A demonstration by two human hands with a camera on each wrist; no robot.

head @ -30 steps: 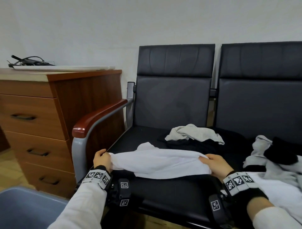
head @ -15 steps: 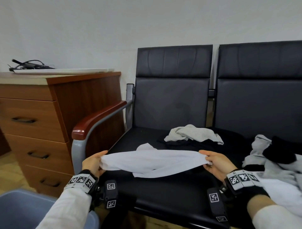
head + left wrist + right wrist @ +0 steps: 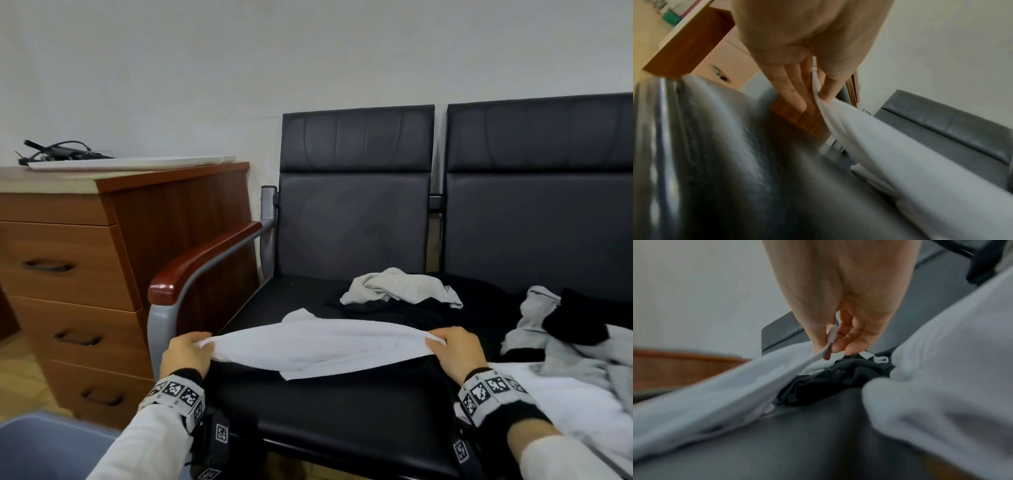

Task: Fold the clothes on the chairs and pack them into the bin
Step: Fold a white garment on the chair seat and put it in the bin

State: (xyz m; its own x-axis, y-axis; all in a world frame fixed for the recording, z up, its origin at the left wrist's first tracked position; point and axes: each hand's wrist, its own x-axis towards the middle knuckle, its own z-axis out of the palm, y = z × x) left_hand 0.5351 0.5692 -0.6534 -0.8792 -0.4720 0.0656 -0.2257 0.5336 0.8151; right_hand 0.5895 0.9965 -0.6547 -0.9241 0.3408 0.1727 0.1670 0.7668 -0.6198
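Left hand [image 3: 185,356] pinching one end of the white garment [image 3: 318,346], thumb over the cloth and fingers under, as the left wrist view shows; right hand [image 3: 455,353] pinching the other end between thumb and curled fingers. Stretched taut between the two hands now, lower centre of the frame, lifted off the front of the left chair's seat [image 3: 325,407], with only a loose corner hanging towards the leather. A second ago lying bunched on the seat with both hands pressed at its ends; half a second ago already raised and pulled straight; now held a little higher and flatter, with the hands slightly further apart.

Meaning for the task, as a judgement: garment smoothed and squared for a fold, fold itself not yet made, nothing yet packed. Bin [image 3: 41,445] at the lower left corner of the frame, just beside the left forearm, so close for the drop once folded.

Still unfolded: crumpled grey garment [image 3: 400,287] lying on a black one [image 3: 394,308] at the back of the seat, and a grey-and-black heap [image 3: 575,329] at the right edge. Wooden drawer unit [image 3: 78,270] at the left, untouched.
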